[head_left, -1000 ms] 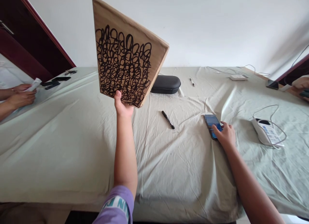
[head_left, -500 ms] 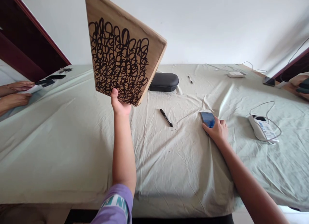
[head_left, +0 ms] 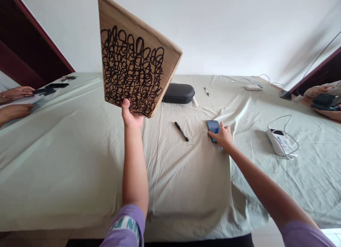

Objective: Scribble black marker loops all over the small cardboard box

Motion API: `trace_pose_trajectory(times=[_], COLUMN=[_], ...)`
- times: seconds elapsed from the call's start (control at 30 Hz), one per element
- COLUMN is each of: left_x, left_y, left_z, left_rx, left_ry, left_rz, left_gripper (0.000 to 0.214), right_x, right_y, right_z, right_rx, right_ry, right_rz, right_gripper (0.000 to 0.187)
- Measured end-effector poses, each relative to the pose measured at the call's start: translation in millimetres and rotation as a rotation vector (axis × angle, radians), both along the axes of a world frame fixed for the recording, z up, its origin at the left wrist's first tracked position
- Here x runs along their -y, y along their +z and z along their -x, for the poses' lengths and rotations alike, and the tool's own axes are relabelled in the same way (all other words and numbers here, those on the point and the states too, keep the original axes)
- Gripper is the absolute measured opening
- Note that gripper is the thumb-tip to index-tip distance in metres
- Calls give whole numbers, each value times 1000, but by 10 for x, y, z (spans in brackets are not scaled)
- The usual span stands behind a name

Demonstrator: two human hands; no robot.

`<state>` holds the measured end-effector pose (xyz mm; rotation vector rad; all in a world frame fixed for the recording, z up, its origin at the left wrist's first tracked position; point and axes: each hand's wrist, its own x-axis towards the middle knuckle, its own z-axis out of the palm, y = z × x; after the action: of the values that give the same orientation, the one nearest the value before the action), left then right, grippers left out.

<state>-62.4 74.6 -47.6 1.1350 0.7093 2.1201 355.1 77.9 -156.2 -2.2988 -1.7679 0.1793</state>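
My left hand [head_left: 131,115] grips the lower edge of a flat brown cardboard box [head_left: 138,28], thumb on its face, and holds it tilted up above the table. Rows of black looped scribbles cover much of that face. Over to the right, my right hand [head_left: 223,135] has its thumb and fingers around the sides of a smartphone [head_left: 213,126], which lies screen up on the cloth. Between the two hands a black marker pen [head_left: 181,131] rests on the table. Behind the box's right edge sits a black zip case [head_left: 179,93], partly hidden.
A wrinkled pale green cloth [head_left: 66,162] covers the table. Right of the phone lies a white device with a looped cable [head_left: 281,143]. Farther back are a pen [head_left: 206,91], a white box with cords [head_left: 253,87] and a dark phone [head_left: 286,94]. Another person's hands [head_left: 18,101] are at the left edge.
My right hand and the smartphone have shifted left across the cloth, closer to the marker. The box stays raised in my left hand, nearly unmoved. The camera view has turned slightly.
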Motion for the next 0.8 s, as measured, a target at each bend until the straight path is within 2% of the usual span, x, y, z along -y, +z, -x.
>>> trace_pose_trajectory(times=[0.23, 0.4, 0.47, 0.6, 0.67, 0.73, 0.8], left_x=[8, -4, -33, -113, -146, -167, -177], left_y=[-9, -15, -41, -122, -158, -186, -211], left_z=[50, 40, -6, -175, -268, -345, -405], left_rx=[10, 12, 9, 9, 15, 31, 56], left_ry=[29, 30, 1, -76, -120, -164, -205], left_rz=[-4, 20, 43, 89, 108, 131, 153], left_gripper=[82, 86, 88, 91, 93, 96, 97], right_x=[-271, -356, -367, -335, -298, -253, -203], right_y=[109, 307, 438, 665, 705, 700, 679], right_z=[726, 866, 847, 832, 877, 959, 1069], right_rx=[-87, -211, -353, -617, -600, -559, -623], right_ry=[21, -45, 76, 462, 527, 554, 630], right_rz=[-12, -27, -119, -303, -247, -108, 6], right_gripper=[100, 83, 81, 77, 71, 66, 72])
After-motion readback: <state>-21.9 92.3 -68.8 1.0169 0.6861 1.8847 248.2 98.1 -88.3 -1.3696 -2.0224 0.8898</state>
